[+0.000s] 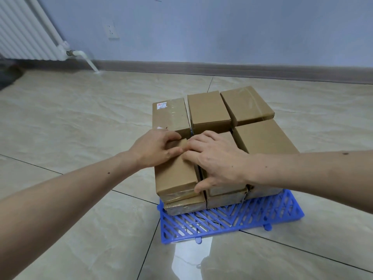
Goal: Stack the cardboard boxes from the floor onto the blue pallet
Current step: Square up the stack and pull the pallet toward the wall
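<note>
Both hands, left [159,147] and right [217,158], resting on near-left cardboard box [176,174] atop stacked boxes [238,112] filling blue pallet's [232,219] far side; near edge bare.

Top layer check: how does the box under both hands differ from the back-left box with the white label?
The near-left box shows a plain top; the labelled box carries a white sticker at its far corner and glossy tape. The left hand and right hand rest on the near-left box; the labelled box is untouched. The near-left box overhangs the box beneath slightly. Both are brown cardboard, top layer, over the blue pallet.
</note>
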The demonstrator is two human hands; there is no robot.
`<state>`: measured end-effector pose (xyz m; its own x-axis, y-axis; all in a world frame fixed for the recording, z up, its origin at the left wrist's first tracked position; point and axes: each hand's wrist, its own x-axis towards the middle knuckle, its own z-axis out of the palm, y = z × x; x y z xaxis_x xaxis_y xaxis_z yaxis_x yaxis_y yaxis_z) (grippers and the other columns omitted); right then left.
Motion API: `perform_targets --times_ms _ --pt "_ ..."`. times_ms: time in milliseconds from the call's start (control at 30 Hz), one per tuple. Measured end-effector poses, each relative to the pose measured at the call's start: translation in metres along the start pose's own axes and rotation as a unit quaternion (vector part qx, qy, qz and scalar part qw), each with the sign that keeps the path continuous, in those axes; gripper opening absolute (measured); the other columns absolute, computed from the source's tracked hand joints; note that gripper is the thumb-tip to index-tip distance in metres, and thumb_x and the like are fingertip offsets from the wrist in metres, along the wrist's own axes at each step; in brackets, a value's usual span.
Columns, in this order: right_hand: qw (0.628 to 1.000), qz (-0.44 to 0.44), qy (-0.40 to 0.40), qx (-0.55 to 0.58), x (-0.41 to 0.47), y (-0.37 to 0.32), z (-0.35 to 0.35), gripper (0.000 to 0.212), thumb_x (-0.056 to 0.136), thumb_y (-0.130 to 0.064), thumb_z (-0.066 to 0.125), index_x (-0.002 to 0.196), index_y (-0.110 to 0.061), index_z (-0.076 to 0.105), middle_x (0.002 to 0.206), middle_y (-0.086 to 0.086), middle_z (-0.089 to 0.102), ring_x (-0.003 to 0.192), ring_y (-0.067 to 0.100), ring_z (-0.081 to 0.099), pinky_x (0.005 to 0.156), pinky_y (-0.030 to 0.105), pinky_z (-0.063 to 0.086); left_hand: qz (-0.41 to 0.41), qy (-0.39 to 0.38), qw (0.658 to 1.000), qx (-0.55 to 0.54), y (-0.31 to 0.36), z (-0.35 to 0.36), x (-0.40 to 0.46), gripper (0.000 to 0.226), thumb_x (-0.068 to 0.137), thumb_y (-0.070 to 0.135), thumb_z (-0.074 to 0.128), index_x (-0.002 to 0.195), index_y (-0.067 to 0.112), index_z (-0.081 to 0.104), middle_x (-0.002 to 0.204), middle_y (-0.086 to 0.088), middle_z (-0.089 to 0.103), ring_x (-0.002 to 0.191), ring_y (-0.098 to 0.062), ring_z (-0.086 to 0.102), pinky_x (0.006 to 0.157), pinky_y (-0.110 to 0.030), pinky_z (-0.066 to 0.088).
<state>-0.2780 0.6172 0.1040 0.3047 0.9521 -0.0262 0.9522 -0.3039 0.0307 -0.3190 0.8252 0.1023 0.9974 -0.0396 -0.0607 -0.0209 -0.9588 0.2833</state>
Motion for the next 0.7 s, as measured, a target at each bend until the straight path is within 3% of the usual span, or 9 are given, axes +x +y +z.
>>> perform_targets --times_ms 100,267,567,700 --pt "1.000 0.002 0.003 -0.001 0.001 -0.002 0.002 0.079 0.080 -0.068 0.066 0.139 -0.017 0.053 0.149 0.005 0.045 0.141 0.026 0.035 0.118 0.043 0.020 -0.003 0.013 0.999 -0.044 -0.001 0.005 -0.001 0.038 0.092 0.037 0.067 0.125 0.018 0.067 0.118 -0.001 0.069 0.109 -0.019 0.061 0.093 -0.032 0.048" --pt "1.000 0.012 0.017 -0.010 -0.001 0.001 0.009 0.080 0.073 -0.075 0.066 0.127 -0.017 0.062 0.140 0.006 0.053 0.131 0.027 0.045 0.113 0.044 0.028 0.020 0.020 0.997 -0.078 0.001 0.011 0.001 0.035 0.093 0.031 0.068 0.125 0.016 0.068 0.118 0.001 0.069 0.110 -0.014 0.060 0.092 -0.024 0.044" --pt "0.999 0.025 0.030 0.014 -0.009 0.000 0.014 0.080 0.076 -0.074 0.064 0.133 -0.020 0.055 0.146 0.004 0.046 0.134 0.023 0.039 0.114 0.040 0.025 0.017 0.025 0.997 -0.069 0.003 0.015 -0.002 0.036 0.095 0.039 0.063 0.126 0.020 0.067 0.120 0.001 0.067 0.112 -0.018 0.060 0.096 -0.037 0.048" --pt "0.998 0.031 0.040 0.022 -0.014 0.002 0.013 0.092 0.071 -0.080 0.063 0.139 -0.020 0.050 0.146 0.005 0.047 0.135 0.024 0.040 0.114 0.041 0.027 0.005 0.035 0.997 -0.072 0.000 0.019 -0.006 0.044 0.096 0.041 0.060 0.135 0.020 0.060 0.132 0.001 0.061 0.121 -0.017 0.055 0.104 -0.036 0.044"
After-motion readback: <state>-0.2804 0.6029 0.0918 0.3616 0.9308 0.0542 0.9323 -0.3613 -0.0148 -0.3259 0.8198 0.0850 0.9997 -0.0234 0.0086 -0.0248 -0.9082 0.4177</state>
